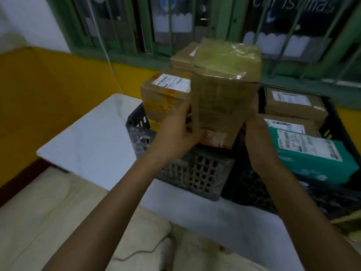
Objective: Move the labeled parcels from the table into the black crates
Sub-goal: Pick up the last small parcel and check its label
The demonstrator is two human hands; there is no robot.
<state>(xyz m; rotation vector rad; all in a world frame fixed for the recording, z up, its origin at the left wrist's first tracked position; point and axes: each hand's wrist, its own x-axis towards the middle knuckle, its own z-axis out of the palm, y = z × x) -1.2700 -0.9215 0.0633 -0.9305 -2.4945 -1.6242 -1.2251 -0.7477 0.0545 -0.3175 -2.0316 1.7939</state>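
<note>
A tall brown cardboard parcel (pixel 222 98) with clear tape on top is held upright between both hands, above the left black crate (pixel 187 173). My left hand (pixel 175 133) grips its lower left side; my right hand (pixel 256 133) presses its lower right side. In the left crate stands a brown parcel with a white label (pixel 166 94), and another brown parcel (pixel 183 55) sits behind it. The right black crate (pixel 336 118) holds two labeled brown parcels (pixel 293 104) and a teal labeled box (pixel 312 153).
Both crates stand on a white table (pixel 88 137). A yellow wall (pixel 48 90) lies to the left, green barred windows (pixel 136 26) behind. A thin white cable (pixel 109 61) hangs by the wall. Pale cloth (pixel 58 222) covers the near foreground.
</note>
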